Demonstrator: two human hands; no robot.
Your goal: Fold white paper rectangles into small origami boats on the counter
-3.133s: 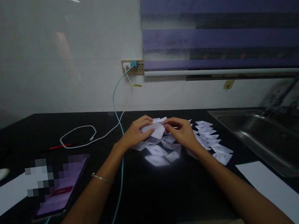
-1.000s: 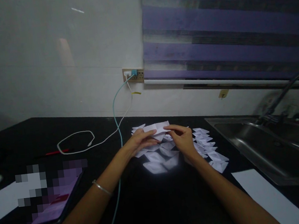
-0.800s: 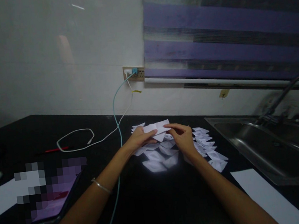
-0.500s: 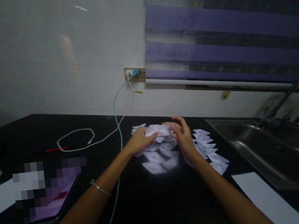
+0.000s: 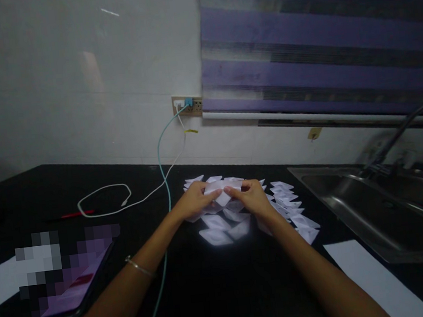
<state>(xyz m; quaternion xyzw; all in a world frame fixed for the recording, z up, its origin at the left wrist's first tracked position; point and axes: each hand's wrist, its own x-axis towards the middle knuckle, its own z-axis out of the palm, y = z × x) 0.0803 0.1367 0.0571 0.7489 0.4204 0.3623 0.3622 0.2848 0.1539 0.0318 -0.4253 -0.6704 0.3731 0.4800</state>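
Observation:
A small folded piece of white paper (image 5: 217, 185) is held up between both hands above the counter. My left hand (image 5: 194, 200) grips its left end, thumb across the front face. My right hand (image 5: 253, 197) has the right end, its thumb pressed near the middle, close to the other thumb. The paper's lower middle comes to a point below the thumbs. Underneath and around lie several folded white paper pieces (image 5: 215, 222) with pointed ends. A further row of folded paper pieces (image 5: 288, 201) lies right of my right hand.
A steel sink (image 5: 338, 200) with a faucet (image 5: 399, 132) is at the right. White paper sheets (image 5: 373, 275) lie at both sides. On the left are a tablet-like device (image 5: 77, 291), a red pen (image 5: 77, 214) and a white cable (image 5: 102, 187); a teal cable (image 5: 168, 199) crosses the black counter.
My right thumb has moved left to the paper's middle, and its raised fingers have come down behind the paper. A pointed part now shows at the paper's lower middle. The view has shifted slightly.

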